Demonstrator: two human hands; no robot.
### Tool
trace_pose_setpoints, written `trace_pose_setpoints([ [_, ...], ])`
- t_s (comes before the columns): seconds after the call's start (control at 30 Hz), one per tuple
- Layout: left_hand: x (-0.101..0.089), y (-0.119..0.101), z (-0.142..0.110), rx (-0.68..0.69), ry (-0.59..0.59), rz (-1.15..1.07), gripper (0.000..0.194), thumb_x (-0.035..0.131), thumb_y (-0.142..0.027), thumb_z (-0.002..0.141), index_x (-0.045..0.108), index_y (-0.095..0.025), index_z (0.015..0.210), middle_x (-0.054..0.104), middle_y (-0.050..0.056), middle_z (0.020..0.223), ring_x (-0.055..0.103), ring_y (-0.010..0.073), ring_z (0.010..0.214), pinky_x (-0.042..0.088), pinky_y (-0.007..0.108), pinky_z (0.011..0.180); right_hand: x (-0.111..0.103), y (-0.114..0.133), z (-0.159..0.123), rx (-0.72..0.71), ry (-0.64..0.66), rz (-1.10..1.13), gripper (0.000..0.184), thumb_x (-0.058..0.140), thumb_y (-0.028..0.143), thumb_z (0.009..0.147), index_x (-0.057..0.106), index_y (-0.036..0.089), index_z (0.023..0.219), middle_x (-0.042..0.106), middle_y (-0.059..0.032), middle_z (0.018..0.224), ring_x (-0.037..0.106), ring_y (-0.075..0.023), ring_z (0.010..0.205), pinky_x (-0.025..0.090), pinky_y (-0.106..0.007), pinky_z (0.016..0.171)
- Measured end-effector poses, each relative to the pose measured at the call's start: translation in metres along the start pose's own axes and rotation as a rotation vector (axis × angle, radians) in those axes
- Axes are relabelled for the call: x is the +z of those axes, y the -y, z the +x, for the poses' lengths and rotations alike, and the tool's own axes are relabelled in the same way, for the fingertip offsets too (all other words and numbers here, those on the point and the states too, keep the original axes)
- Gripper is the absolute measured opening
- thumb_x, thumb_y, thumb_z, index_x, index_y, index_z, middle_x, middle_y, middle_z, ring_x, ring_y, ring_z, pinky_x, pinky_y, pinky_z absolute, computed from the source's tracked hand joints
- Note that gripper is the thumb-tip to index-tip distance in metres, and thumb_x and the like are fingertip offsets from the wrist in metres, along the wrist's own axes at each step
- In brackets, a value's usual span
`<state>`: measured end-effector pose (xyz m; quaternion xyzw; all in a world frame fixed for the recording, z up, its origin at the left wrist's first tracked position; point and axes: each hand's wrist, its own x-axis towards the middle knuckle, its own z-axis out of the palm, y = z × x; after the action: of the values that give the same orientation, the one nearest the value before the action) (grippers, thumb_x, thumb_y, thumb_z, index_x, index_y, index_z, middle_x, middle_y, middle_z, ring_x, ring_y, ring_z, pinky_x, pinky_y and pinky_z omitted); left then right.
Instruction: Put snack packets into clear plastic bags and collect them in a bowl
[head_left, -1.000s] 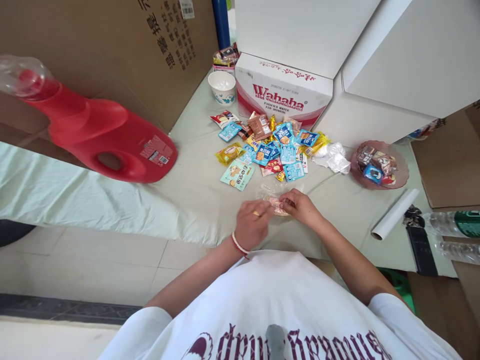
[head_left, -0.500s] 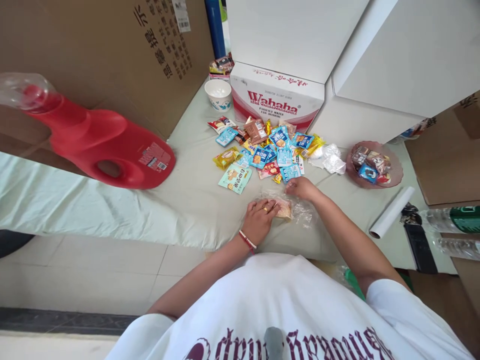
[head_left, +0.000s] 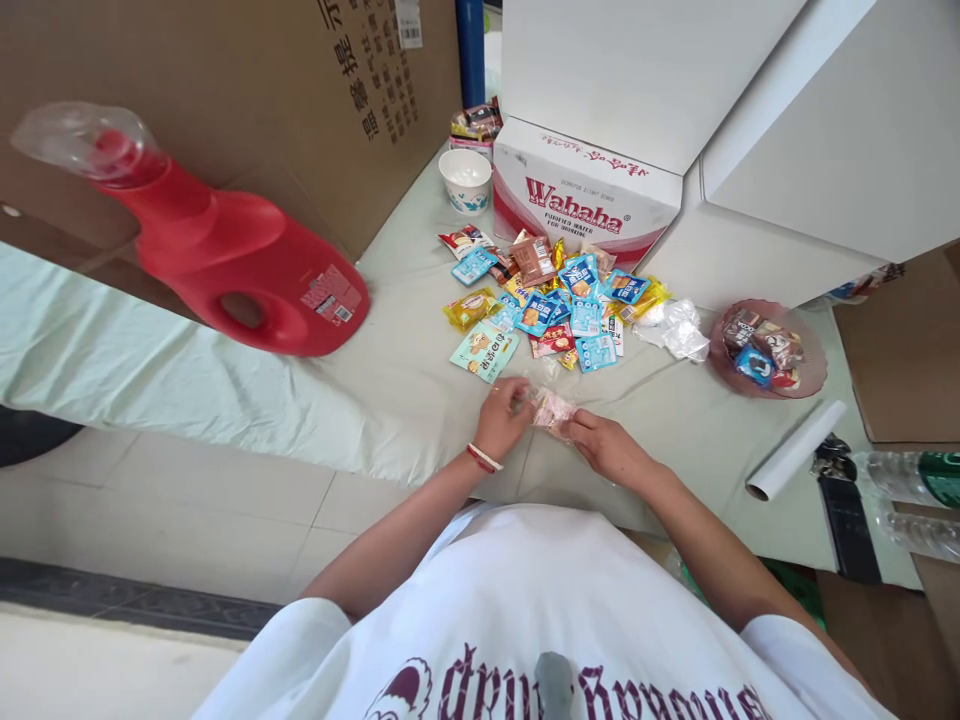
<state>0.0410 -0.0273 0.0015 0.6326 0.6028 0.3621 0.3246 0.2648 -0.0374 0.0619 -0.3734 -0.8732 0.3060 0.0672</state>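
Note:
My left hand (head_left: 504, 418) and my right hand (head_left: 604, 446) hold a clear plastic bag (head_left: 551, 408) with pinkish snack packets inside, just above the pale green cloth (head_left: 375, 390). Each hand pinches one side of the bag, fingers closed. A red bead bracelet circles my left wrist. Just beyond the hands lies a pile of small snack packets (head_left: 559, 300), mostly blue, yellow and red, with a light green packet (head_left: 484, 350) nearest my left hand.
A red detergent jug (head_left: 225, 260) lies on its side at left. A Wahaha carton (head_left: 589, 200), a paper cup (head_left: 465, 180) and cardboard boxes stand behind. A pink dish (head_left: 769, 345) of sweets, a white roll (head_left: 795, 450) and water bottles (head_left: 907, 478) sit right.
Half a second ago my left hand pressed the bag flat while my right reached to the pile. Now both hands hold the bag together, lifted slightly.

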Motion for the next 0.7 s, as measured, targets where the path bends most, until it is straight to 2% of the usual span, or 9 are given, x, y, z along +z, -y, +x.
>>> trace_pose_setpoints([
  [0.07,-0.006,0.008,0.009,-0.077,-0.089,-0.028,0.063,0.070,-0.027,0.080,0.052,-0.017,0.139,0.058,0.013,0.126,0.059,0.0203,0.091,0.051,0.038,0.084,0.005,0.000,0.000,0.001,-0.008,-0.031,0.036,0.042,0.006,0.092,0.066,0.025,0.111,0.063,-0.0058,0.113,0.058,-0.0187,0.094,0.041,-0.027,0.075],
  [0.1,-0.010,0.009,0.013,-0.061,-0.093,-0.013,0.074,0.071,-0.027,0.077,0.045,-0.017,0.146,0.054,0.016,0.137,0.059,0.0225,0.097,0.050,0.040,0.088,0.006,0.000,0.000,0.003,-0.015,-0.045,0.036,0.042,0.004,0.091,0.067,0.025,0.107,0.063,-0.0055,0.116,0.058,-0.0187,0.095,0.040,-0.026,0.075],
  [0.2,-0.017,0.004,0.029,0.092,0.055,0.031,0.094,0.069,-0.022,0.073,0.029,-0.022,0.158,0.044,0.016,0.155,0.051,0.0317,0.123,0.040,0.049,0.105,0.006,0.000,0.001,0.011,-0.023,-0.026,0.036,0.044,0.000,0.085,0.068,0.024,0.097,0.062,-0.0038,0.122,0.059,-0.0176,0.095,0.040,-0.025,0.075],
  [0.3,-0.015,-0.002,0.051,0.127,0.280,-0.066,0.098,0.065,-0.017,0.072,0.024,-0.027,0.161,0.057,0.011,0.146,0.051,0.0309,0.124,0.035,0.049,0.108,0.002,-0.001,0.003,0.006,-0.014,0.059,0.036,0.045,-0.003,0.079,0.068,0.023,0.091,0.062,-0.0023,0.120,0.060,-0.0166,0.093,0.041,-0.025,0.076],
  [0.4,-0.008,-0.002,0.076,0.042,0.486,-0.270,0.100,0.069,-0.016,0.068,0.030,-0.025,0.160,0.073,0.005,0.109,0.060,0.0209,0.096,0.043,0.038,0.094,-0.001,-0.004,0.005,-0.007,-0.012,0.112,0.034,0.046,-0.003,0.076,0.067,0.022,0.087,0.062,-0.0025,0.118,0.061,-0.0159,0.089,0.042,-0.026,0.076],
  [0.47,-0.009,0.000,0.090,-0.003,0.544,-0.386,0.089,0.072,-0.017,0.067,0.045,-0.020,0.152,0.066,-0.003,0.080,0.056,0.0147,0.075,0.044,0.031,0.081,-0.003,-0.006,0.006,-0.014,-0.027,0.158,0.032,0.045,-0.003,0.076,0.065,0.021,0.084,0.060,-0.0036,0.117,0.061,-0.0154,0.090,0.043,-0.026,0.077],
  [0.57,-0.023,0.003,0.094,0.064,0.531,-0.444,0.042,0.073,-0.023,0.072,0.076,-0.016,0.113,0.051,-0.005,0.064,0.047,0.0117,0.065,0.041,0.028,0.071,-0.003,-0.008,0.006,-0.029,-0.062,0.234,0.029,0.043,-0.003,0.075,0.059,0.020,0.082,0.058,-0.0050,0.114,0.060,-0.0151,0.094,0.043,-0.026,0.081],
  [0.63,-0.039,0.006,0.084,0.169,0.505,-0.430,0.013,0.074,-0.027,0.074,0.080,-0.018,0.082,0.049,-0.002,0.062,0.048,0.0139,0.069,0.042,0.029,0.072,-0.002,-0.008,0.007,-0.031,-0.093,0.271,0.030,0.042,-0.003,0.075,0.054,0.021,0.086,0.058,-0.0050,0.110,0.058,-0.0157,0.095,0.043,-0.026,0.081],
  [0.7,-0.054,0.010,0.068,0.255,0.503,-0.423,0.015,0.074,-0.028,0.076,0.074,-0.019,0.064,0.052,0.001,0.063,0.053,0.0169,0.077,0.045,0.031,0.077,-0.001,-0.008,0.008,0.002,-0.125,0.303,0.033,0.042,-0.003,0.074,0.050,0.022,0.093,0.058,-0.0039,0.105,0.056,-0.0159,0.092,0.042,-0.026,0.079],
])
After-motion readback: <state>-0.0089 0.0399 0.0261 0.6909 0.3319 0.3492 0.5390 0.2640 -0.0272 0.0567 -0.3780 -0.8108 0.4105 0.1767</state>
